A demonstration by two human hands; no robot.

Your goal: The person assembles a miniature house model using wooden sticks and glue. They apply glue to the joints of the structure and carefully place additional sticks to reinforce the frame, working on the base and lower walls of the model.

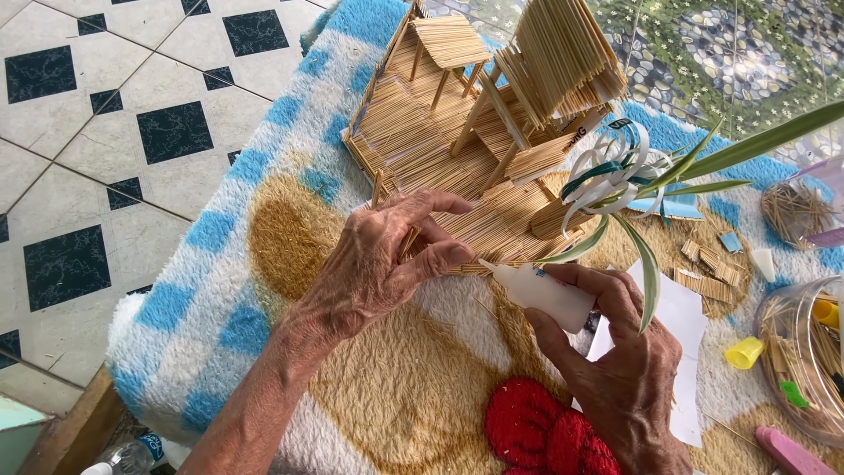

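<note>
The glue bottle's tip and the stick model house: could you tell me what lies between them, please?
Almost nothing: in the head view the glue bottle, held by the right hand, points its nozzle nearly at the model house edge, beside the left hand's fingertips.

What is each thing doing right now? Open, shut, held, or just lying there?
Left hand: pinching a small stick piece at the stick house.
Right hand: grip shut on the glue bottle.
Glue bottle: uncapped, tilted, nozzle at the house's edge.
Yellow cap: off, lying loose.
Clear tub: open.
</note>
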